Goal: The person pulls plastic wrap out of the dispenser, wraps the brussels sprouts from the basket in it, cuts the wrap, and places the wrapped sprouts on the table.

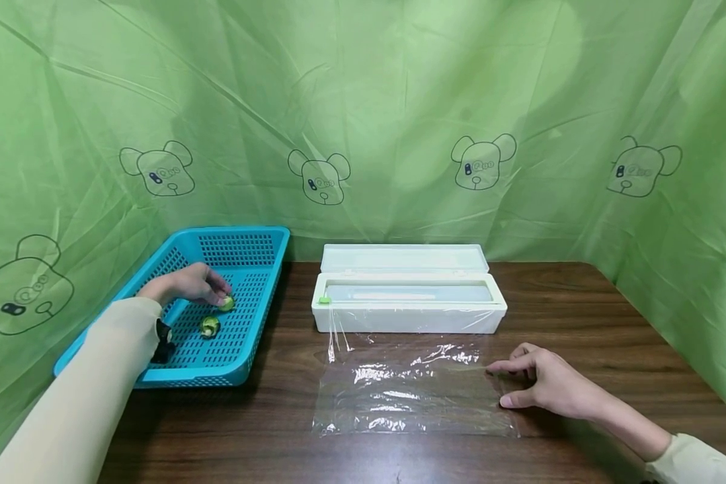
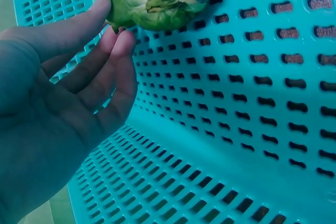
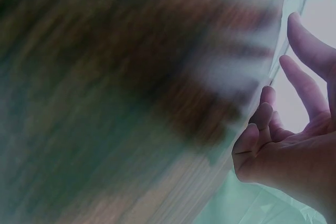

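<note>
When read from left to right, note first, at the lower left of the frame, a pale sleeve [image 1: 97,376] slanting up over the rim of a blue basket [image 1: 193,378]. Beside the cuff, note a black object [image 1: 163,346], partly covered and too obscured to identify. Inside the basket, observe the left hand [image 1: 198,282], with thumb and fingertips closed in a narrow pinch on a green vegetable [image 1: 226,304]. In the left wrist view, compare the same vegetable at upper centre, with its pale cut end toward the right and the thumb at its leafy end. Just below, find a second vegetable [image 1: 210,327], loose on the slotted floor.

At centre, mark the white box [image 1: 405,320] on the brown tabletop [image 1: 230,437], with its lid [image 1: 404,257] swung back and a green slider [image 1: 325,300] at left. Trace clear film [image 1: 417,396] down the front and across the tabletop, wrinkled and shiny.

At lower right, see the right hand [image 1: 550,383] by the film's right edge, with thumb and forefinger parted; cannot tell contact from nearness. In the right wrist view, note spread fingers beside a blurred surface. Lastly, at far right and across the upper frame, note green cloth [image 1: 677,269] printed with outlined animal heads.
</note>
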Available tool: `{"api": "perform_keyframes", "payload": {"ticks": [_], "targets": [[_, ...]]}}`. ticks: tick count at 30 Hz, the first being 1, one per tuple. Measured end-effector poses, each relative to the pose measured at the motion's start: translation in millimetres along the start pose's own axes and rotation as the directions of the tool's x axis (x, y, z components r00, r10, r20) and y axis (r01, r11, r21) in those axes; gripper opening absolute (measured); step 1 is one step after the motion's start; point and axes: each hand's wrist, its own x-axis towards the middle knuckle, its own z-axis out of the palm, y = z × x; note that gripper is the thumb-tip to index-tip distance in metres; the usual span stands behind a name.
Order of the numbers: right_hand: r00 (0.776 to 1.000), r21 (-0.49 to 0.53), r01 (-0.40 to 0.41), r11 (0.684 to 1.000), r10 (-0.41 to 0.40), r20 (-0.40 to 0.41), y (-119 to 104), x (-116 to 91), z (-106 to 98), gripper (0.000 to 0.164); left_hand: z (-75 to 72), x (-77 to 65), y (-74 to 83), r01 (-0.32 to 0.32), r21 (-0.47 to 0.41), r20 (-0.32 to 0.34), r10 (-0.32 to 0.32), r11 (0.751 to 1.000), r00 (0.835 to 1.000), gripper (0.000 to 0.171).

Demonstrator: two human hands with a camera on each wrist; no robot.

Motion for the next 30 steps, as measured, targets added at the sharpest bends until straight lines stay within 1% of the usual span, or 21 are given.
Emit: {"api": "perform_keyframes", "payload": {"ticks": [4,8,11,19,23,30], "targets": [[1.000,0.000,0.002,1.000,-0.002,-0.002,0.0,0.1,-0.6,0.052,-0.7,0.1,-0.2,0.019,0.009,0.019,-0.019,1.000,1.000,0.041],[1.000,0.008,0.002,1.000,-0.002,0.000,-0.2,0.1,-0.7,0.052,-0.9,-0.3,-3.0,0.037,0.023,0.021,-0.038,0.999,0.999,0.041],[1.000,0.014,0.004,1.000,-0.004,0.003,-0.4,0.0,-0.5,0.052,-0.9,-1.4,-3.9,0.040,0.004,0.022,-0.040,0.999,0.999,0.040],[1.000,0.009,0.002,1.000,-0.002,0.001,1.1,0.4,0.1,0.052,-0.4,-0.5,-5.1,0.005,-0.046,0.046,-0.003,0.999,0.999,0.042],[1.000,0.011,0.002,1.000,-0.002,0.006,2.2,0.4,0.4,0.053,0.2,-0.3,-4.4,0.001,-0.066,0.061,0.003,0.998,0.998,0.041],[1.000,0.007,0.013,1.000,-0.013,0.012,2.8,1.0,0.1,0.052,0.5,-1.4,-4.1,0.002,-0.085,0.067,0.004,0.996,0.998,0.040]]}}
